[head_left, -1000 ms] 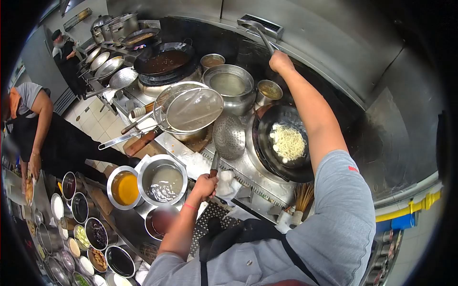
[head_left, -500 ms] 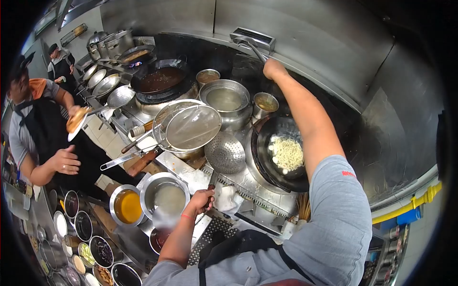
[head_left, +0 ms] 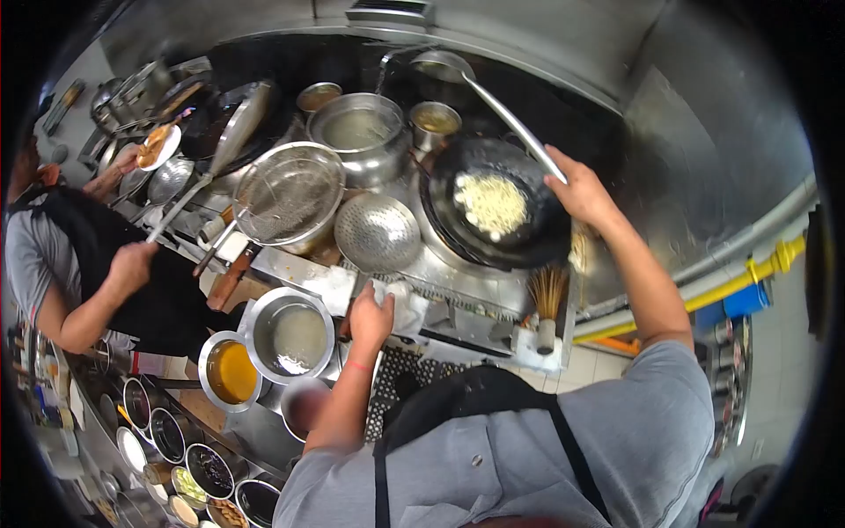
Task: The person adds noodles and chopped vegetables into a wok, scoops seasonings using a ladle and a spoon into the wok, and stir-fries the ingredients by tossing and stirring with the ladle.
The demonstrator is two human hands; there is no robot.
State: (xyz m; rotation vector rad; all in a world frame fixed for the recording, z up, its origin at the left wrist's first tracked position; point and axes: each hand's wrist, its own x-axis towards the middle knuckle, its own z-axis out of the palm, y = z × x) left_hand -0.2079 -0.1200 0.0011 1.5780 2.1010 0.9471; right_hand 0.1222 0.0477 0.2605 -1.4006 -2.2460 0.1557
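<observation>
My right hand [head_left: 581,189] is closed round the long metal handle of a ladle [head_left: 515,123]. Its bowl [head_left: 443,66] is over the back of the stove, beyond the small metal pot [head_left: 436,123]. Below and left of this hand sits a black wok [head_left: 546,233] with pale noodles [head_left: 493,204] in it. My left hand [head_left: 370,317], low at the stove's front edge, is closed on the handle of a perforated skimmer [head_left: 378,233]. The skimmer lies flat left of the wok, and my fingers mostly hide its handle. A white cloth [head_left: 405,308] lies beside that hand.
At left a co-worker [head_left: 97,273] holds a strainer [head_left: 242,128] over another wok and a plate of food [head_left: 160,147]. A large pot [head_left: 356,132] and a mesh basket [head_left: 290,194] stand centrally. A bamboo brush [head_left: 547,304] is front right; ingredient tubs [head_left: 209,471] fill lower left.
My right hand has come down and nearer, the ladle bowl now over the back pots. My left hand stays at the skimmer. The co-worker has lifted the fine strainer off the mesh basket.
</observation>
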